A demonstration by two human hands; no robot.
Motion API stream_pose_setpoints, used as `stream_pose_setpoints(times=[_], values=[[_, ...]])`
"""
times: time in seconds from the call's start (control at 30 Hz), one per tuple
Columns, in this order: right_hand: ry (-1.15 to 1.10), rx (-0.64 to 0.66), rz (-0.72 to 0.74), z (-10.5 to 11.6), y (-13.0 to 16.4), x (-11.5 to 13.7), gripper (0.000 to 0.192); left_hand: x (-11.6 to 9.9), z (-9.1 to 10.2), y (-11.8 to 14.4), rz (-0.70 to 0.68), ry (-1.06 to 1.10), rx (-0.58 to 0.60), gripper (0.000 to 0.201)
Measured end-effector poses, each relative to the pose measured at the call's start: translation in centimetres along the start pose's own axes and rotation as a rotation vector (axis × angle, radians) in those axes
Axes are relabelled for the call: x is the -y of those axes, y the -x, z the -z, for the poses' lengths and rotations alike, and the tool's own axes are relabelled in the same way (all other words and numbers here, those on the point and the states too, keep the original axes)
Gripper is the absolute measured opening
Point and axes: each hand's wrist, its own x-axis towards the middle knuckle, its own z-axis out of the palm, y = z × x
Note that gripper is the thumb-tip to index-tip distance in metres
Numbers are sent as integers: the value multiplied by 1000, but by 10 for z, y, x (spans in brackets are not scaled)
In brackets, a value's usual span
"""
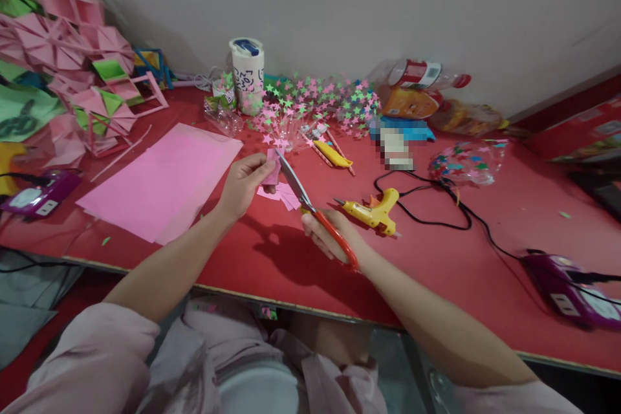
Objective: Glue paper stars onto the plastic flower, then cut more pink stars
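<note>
My left hand (244, 182) pinches a small piece of pink paper (273, 167) between thumb and fingers, held up over the table. In my right hand (334, 236) is a pair of scissors (297, 187) with red handles, its blades pointing up and left so the tips meet the paper's edge. The blades look nearly closed; whether paper lies between them I cannot tell. Beneath, several small cut pink pieces (290, 196) lie on the red table. To the left rest large pink paper sheets (162, 184). A yellow glue gun (371, 210) lies just right of my right hand.
Pink and green star confetti (310, 103) and a white tumbler (247, 74) stand along the wall. A yellow cutter (334, 153) lies before them. Folded paper models (72, 45) fill the left back. A black cable (451, 226) and purple power strip (567, 288) are at right.
</note>
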Motion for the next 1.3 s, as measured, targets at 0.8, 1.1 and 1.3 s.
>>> stream_pose_setpoints(times=[0.8,1.1,1.3], values=[[74,-30,7,3,2,6,47,-1,4,0,75,72,12,28],[81,-91,54,4,0,2,49,-8,4,-4,306,295,58,20],[96,-94,54,6,-4,-1,50,-14,5,-10,401,476,-153,14]])
